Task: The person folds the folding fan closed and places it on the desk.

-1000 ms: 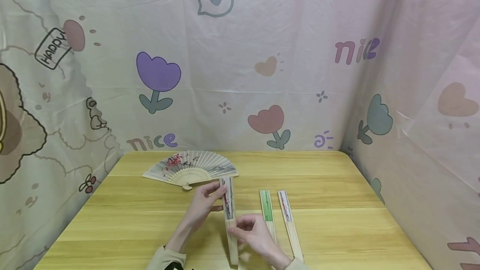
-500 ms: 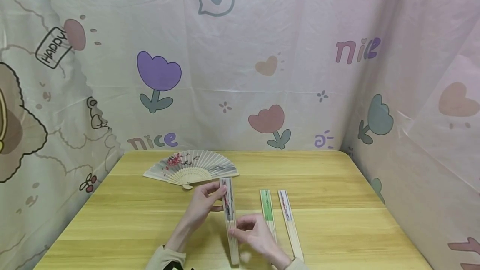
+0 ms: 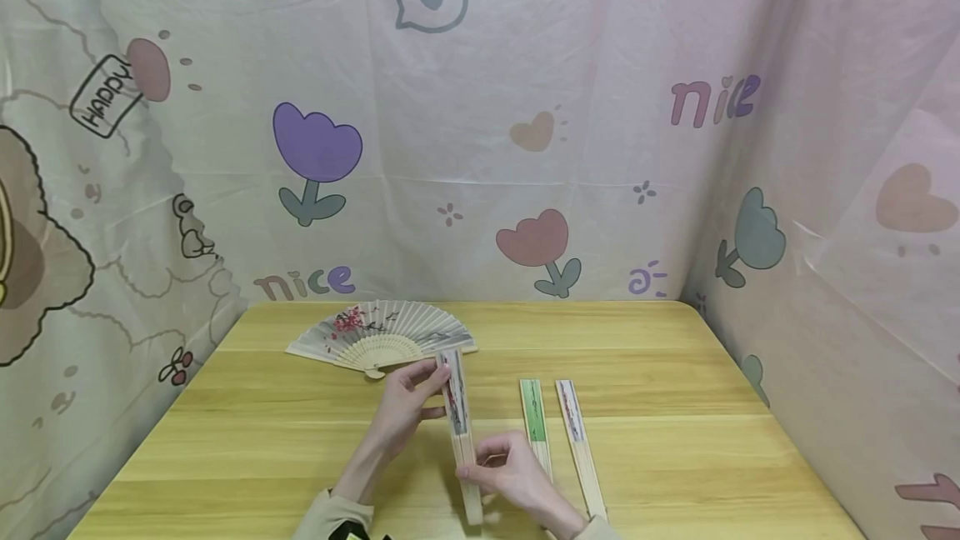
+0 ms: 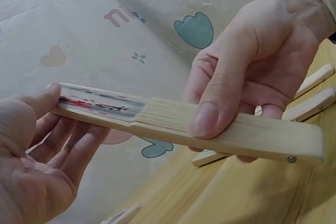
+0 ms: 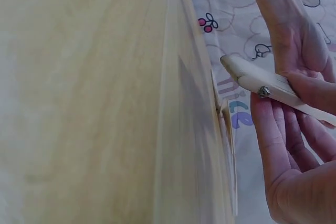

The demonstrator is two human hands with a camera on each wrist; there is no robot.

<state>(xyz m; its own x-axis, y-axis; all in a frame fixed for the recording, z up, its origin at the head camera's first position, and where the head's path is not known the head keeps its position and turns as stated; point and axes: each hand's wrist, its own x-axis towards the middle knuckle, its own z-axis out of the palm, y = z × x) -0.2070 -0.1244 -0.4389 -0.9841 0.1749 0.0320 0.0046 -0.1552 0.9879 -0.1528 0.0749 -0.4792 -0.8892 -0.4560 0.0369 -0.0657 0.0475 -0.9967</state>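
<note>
A folded hand fan [image 3: 458,419] with pale wooden ribs and grey printed pleats is held tilted between both hands above the table. My left hand [image 3: 405,402] pinches its printed upper end, thumb on top and fingers beneath, as the left wrist view shows. Lower down, my right hand [image 4: 247,72] grips the bare wooden ribs between thumb and fingers. A metal rivet [image 4: 292,159] shows at the fan's lower end. Right of my hands lie two more folded fans, a green one [image 3: 533,411] and a white one with red print [image 3: 572,415], partly hidden by the right hand.
An open fan [image 3: 386,336] with red blossoms lies spread at the back left of the wooden table [image 3: 637,357]. A printed cloth [image 3: 450,107] hangs behind and along both sides of the table.
The held fan has tilted slightly, its upper end rising a little to the left and its lower end shifting right. My right hand has moved slightly down along with it.
</note>
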